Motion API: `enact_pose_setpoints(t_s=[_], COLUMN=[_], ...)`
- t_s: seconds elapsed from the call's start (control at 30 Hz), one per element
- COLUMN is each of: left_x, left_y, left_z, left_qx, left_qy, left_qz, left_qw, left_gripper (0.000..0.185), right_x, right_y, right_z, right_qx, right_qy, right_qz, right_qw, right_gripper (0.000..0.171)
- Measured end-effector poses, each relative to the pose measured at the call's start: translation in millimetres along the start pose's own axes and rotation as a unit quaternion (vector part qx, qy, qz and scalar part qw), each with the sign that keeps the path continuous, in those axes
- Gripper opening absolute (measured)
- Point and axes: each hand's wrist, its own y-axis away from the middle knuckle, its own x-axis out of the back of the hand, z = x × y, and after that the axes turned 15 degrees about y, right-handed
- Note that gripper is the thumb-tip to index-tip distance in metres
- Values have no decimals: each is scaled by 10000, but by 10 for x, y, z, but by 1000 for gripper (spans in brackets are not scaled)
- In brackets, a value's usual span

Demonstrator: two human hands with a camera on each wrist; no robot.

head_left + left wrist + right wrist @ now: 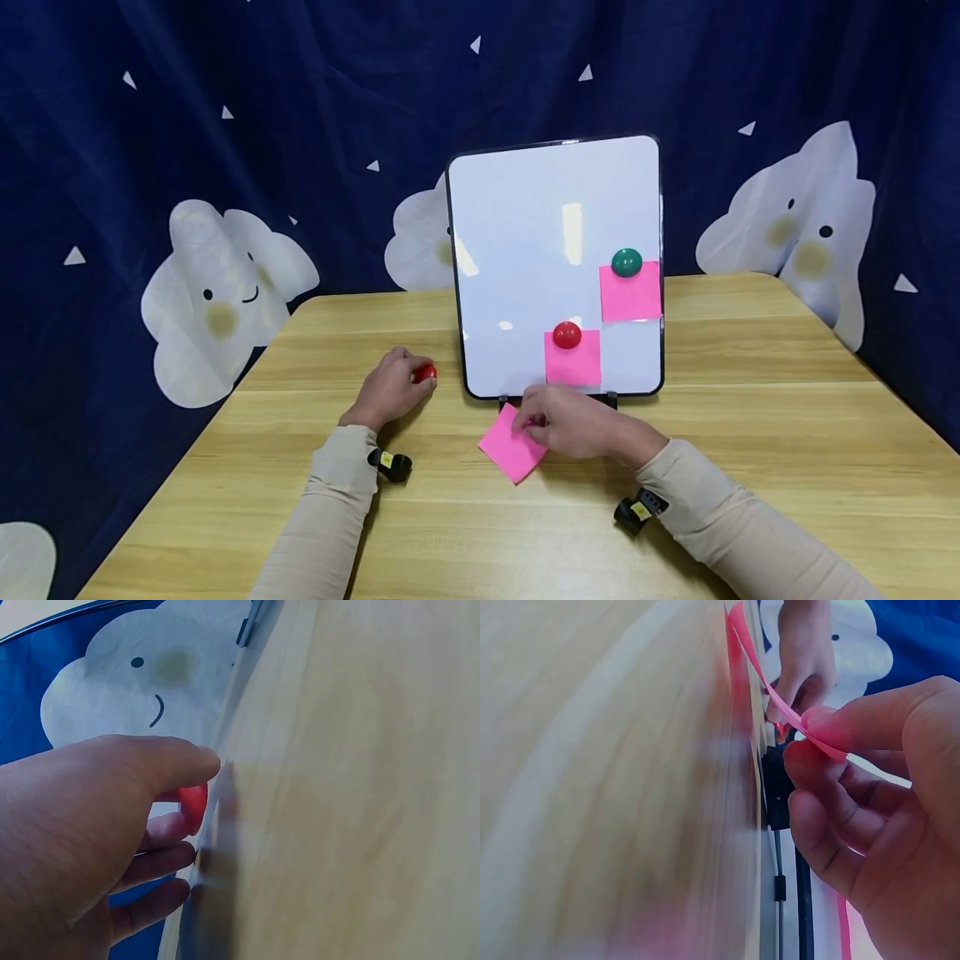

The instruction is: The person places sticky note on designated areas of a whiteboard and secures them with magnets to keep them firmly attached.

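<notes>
My left hand [390, 389] pinches a round red magnet [424, 373] on the table, left of the whiteboard. In the left wrist view the thumb covers part of that red magnet [193, 808]. A pink sticky note [512, 446] is pinched by one edge between the thumb and finger of my right hand [573, 423], just before the board's foot. The right wrist view shows the pink note [769, 686] edge-on and slightly bent. On the whiteboard [517, 225], a red magnet [567, 335] and a green magnet [627, 262] each sit on a pink note.
The whiteboard stands near the back of the wooden table [480, 533], held by small black feet [612, 401]. Behind it hangs a dark blue curtain [337, 92] with clouds and triangles. Each wrist wears a small black camera [392, 465].
</notes>
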Motion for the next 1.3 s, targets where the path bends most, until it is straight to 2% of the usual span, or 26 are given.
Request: enact_pose_setpoints(t_s=[0.33,0.53,0.77,1.03,1.3], left_x=[12,30,48,51,52], left_y=[4,6,11,-3,-5], left_z=[12,32,52,61,46], left_qx=[-123,-53,119,170,235], left_qy=[-9,90,176,249,279], left_qz=[100,226,303,308,351], left_qw=[9999,9997,9993,9991,9987], left_gripper=[38,33,36,30,25], right_x=[20,14,18,87,113], right_y=[-3,-17,-26,6,-34], right_z=[5,31,29,-7,10], right_qx=[10,68,87,-276,-173], right_qy=[-108,-120,-430,-632,-463], right_qz=[283,537,831,996,1353], right_qw=[9995,9985,9956,9926,9896], right_gripper=[20,17,21,20,21])
